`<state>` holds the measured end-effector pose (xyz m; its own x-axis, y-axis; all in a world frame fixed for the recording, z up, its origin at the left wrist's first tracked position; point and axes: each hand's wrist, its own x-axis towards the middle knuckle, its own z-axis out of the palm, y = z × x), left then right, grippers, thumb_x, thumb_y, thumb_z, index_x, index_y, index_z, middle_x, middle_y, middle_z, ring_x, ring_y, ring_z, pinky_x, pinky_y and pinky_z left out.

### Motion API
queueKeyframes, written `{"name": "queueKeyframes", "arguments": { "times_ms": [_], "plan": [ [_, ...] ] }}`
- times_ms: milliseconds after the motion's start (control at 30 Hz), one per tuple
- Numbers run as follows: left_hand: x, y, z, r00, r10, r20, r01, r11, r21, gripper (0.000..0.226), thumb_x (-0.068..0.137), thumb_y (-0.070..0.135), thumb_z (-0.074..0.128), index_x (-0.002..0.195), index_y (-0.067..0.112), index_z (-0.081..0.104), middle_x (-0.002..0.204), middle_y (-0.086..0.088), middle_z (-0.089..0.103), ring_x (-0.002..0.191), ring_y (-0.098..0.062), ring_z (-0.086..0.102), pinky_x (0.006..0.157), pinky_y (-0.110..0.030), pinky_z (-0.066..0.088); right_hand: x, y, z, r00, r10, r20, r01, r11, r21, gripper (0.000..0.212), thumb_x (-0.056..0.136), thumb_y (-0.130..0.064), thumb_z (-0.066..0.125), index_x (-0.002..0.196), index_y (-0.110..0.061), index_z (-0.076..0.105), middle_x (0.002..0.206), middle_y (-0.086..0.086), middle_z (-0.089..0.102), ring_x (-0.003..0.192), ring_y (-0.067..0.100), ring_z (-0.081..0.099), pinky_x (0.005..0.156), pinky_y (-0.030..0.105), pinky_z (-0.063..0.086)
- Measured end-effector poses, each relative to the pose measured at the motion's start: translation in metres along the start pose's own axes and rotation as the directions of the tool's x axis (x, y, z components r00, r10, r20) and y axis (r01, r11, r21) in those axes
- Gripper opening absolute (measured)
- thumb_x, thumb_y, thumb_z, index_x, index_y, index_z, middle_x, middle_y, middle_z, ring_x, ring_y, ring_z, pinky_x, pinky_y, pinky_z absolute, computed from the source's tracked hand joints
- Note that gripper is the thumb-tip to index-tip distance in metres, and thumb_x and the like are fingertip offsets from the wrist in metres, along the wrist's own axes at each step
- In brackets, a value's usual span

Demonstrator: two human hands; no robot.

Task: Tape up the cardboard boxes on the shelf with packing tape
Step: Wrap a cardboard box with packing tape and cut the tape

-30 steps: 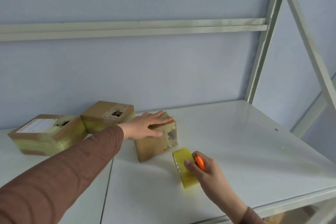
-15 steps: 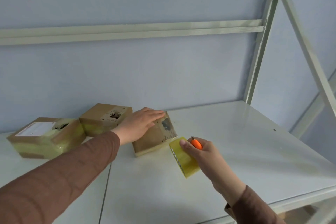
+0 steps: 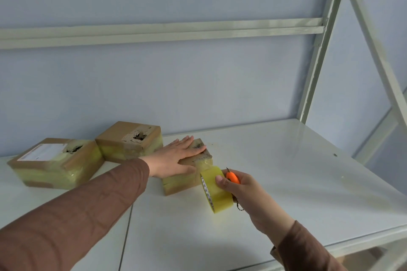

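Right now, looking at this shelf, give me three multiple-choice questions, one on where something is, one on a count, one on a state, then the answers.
1. Where is the left hand?
A. flat on top of the small box
B. on the labelled box
C. on the shelf frame

2. How many cardboard boxes are on the shelf?
A. two
B. three
C. five

3. What is the right hand doing?
A. hanging open and idle
B. gripping the tape roll and the orange cutter
C. pressing a label down

Answers:
1 A, its straight fingers lie across the small box's top.
2 B, the labelled box, the torn-top box and the small box are all there is.
3 B, thumb and fingers are curled round the yellow roll, with the cutter's blade poking up behind it.
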<state>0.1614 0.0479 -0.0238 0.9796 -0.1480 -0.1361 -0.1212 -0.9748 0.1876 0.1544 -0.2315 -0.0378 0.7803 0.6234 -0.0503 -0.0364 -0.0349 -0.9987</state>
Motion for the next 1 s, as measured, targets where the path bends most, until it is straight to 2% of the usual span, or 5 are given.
{"name": "queueKeyframes", "arguments": {
  "times_ms": [167,367,500,733,1000],
  "plan": [
    [-0.007,0.010,0.016,0.986,0.104,-0.127,-0.096,0.993,0.067,0.058,0.110,0.041,0.038,0.158,0.052,0.009,0.171,0.011,-0.001,0.156,-0.004,-0.011,0.129,-0.034,-0.004,-0.002,0.013,0.004,1.000,-0.001,0.018,0.002,0.998,-0.063,0.026,0.101,-0.032,0.064,0.097,-0.007,0.070,0.079,0.000,0.053,0.072,0.016,0.044,0.063,0.023,0.034],
    [-0.007,0.011,0.021,0.983,0.105,-0.153,-0.096,0.993,0.065,0.056,0.112,0.035,0.034,0.155,0.059,0.010,0.172,0.006,0.004,0.157,-0.007,-0.008,0.128,-0.031,-0.003,-0.010,0.030,0.000,0.995,-0.095,0.040,0.101,0.983,-0.156,0.045,0.097,-0.051,0.062,0.084,-0.009,0.053,0.075,-0.001,0.034,0.071,0.017,0.030,0.057,0.025,0.024],
    [-0.007,0.008,0.015,0.979,0.150,-0.137,-0.139,0.986,0.089,0.056,0.112,0.033,0.034,0.156,0.056,0.008,0.171,0.007,0.003,0.156,-0.004,-0.009,0.128,-0.028,-0.005,-0.015,0.035,0.001,0.978,-0.131,0.165,0.153,0.979,-0.131,0.024,0.090,-0.039,0.066,0.088,-0.016,0.061,0.074,-0.006,0.045,0.070,0.012,0.038,0.060,0.019,0.031],
    [-0.006,0.012,0.011,0.992,-0.041,-0.123,0.070,0.969,0.237,0.078,0.097,0.064,0.050,0.148,0.070,-0.008,0.173,-0.005,-0.006,0.159,-0.021,-0.005,0.126,-0.050,0.002,-0.021,0.030,0.005,0.990,-0.133,0.044,0.136,0.988,-0.067,0.011,0.097,-0.026,0.070,0.086,-0.026,0.067,0.077,-0.002,0.051,0.074,0.015,0.042,0.063,0.021,0.033],
    [-0.001,0.028,-0.041,0.979,0.009,0.204,0.101,0.847,-0.522,0.069,0.096,0.032,0.072,0.152,0.053,0.037,0.146,0.027,0.053,0.135,0.000,0.050,0.099,-0.005,0.039,-0.019,-0.013,0.003,0.950,-0.300,-0.092,0.299,0.954,-0.021,0.013,0.088,-0.039,0.068,0.088,-0.027,0.071,0.068,-0.010,0.056,0.060,0.006,0.045,0.053,0.012,0.037]
  ]
}}
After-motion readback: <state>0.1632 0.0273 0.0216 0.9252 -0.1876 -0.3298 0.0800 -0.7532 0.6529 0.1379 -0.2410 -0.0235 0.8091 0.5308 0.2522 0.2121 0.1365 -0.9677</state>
